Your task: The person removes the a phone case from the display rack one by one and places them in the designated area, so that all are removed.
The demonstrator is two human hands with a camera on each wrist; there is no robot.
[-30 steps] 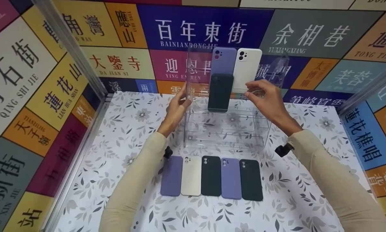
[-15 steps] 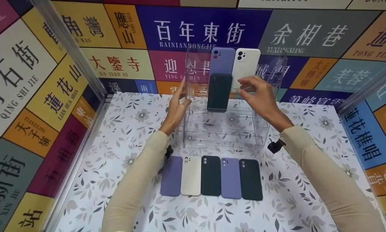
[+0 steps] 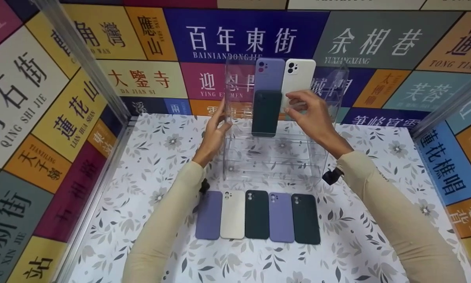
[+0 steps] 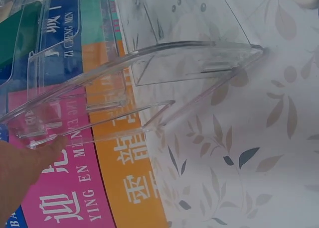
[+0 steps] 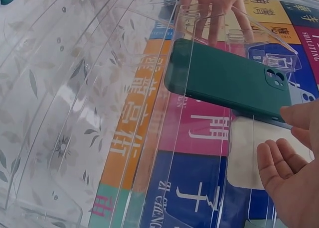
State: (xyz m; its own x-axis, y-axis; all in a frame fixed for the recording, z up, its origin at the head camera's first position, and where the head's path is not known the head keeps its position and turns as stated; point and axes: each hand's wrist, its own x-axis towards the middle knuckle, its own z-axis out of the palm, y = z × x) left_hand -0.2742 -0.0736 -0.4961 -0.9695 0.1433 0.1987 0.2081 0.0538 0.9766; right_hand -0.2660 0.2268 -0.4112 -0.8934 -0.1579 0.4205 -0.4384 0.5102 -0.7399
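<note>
A clear tiered display stand (image 3: 274, 172) stands at the back of the table. On its top tier a purple phone case (image 3: 270, 72) and a white phone case (image 3: 301, 78) lean side by side. One tier lower, a dark green phone case (image 3: 266, 116) stands upright, overlapping the purple one. My left hand (image 3: 215, 131) grips the stand's left side panel, thumb at the front edge and fingers outside. My right hand (image 3: 313, 114) hovers before the white case, fingers loosely bent with nothing between them. In the right wrist view a fingertip (image 5: 289, 114) is right at the green case's (image 5: 232, 78) upper corner.
In front of the stand lie several phone cases in a row: purple (image 3: 209, 215), cream (image 3: 233, 215), dark green (image 3: 257, 215), purple (image 3: 281, 217) and dark green (image 3: 306, 218). Printed sign panels (image 3: 153, 78) wall the flower-patterned table (image 3: 149, 157) behind and at both sides.
My right hand has moved left and slightly up across the front of the white case, towards the upright green one. My left hand stays at the stand's side; the cases stay where they were.
</note>
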